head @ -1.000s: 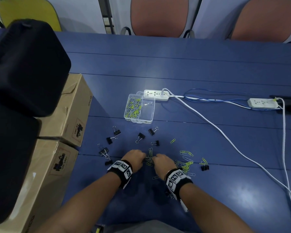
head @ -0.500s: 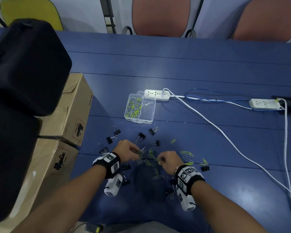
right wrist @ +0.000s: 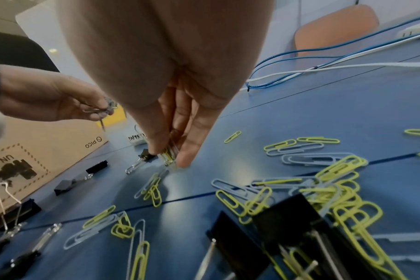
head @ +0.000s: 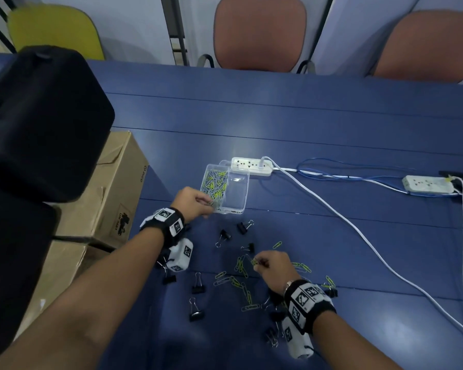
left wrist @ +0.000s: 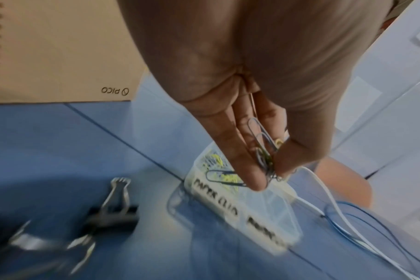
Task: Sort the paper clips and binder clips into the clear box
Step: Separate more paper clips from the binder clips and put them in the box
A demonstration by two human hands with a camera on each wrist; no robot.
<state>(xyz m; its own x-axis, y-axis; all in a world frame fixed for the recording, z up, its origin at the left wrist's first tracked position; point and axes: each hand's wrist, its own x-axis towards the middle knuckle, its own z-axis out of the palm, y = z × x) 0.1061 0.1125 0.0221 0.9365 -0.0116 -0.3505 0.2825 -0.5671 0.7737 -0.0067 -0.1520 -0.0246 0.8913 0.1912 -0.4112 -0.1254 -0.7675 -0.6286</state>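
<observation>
The clear box (head: 245, 194) stands mid-table, and its left compartment holds several grey and yellow-green paper clips. My left hand (head: 211, 206) hovers at the box's near left corner, pinching a small bunch of paper clips (left wrist: 264, 151) between thumb and fingers; the labelled box (left wrist: 264, 210) lies just below. My right hand (head: 257, 264) is low over the loose paper clips (head: 241, 279), its fingertips (right wrist: 187, 159) pinching yellow-green paper clips (right wrist: 167, 156). Black binder clips (head: 198, 285) lie scattered around the pile.
A white power strip (head: 251, 166) touches the box's far side, and its white cable (head: 358, 231) runs right across the table. A second strip (head: 428, 184) sits far right. Cardboard boxes (head: 112, 188) and a black case (head: 38, 116) line the left edge.
My left hand has left the pile and travelled forward to the clear box with paper clips in it. The right hand stayed at the pile and lifted slightly, still pinching clips.
</observation>
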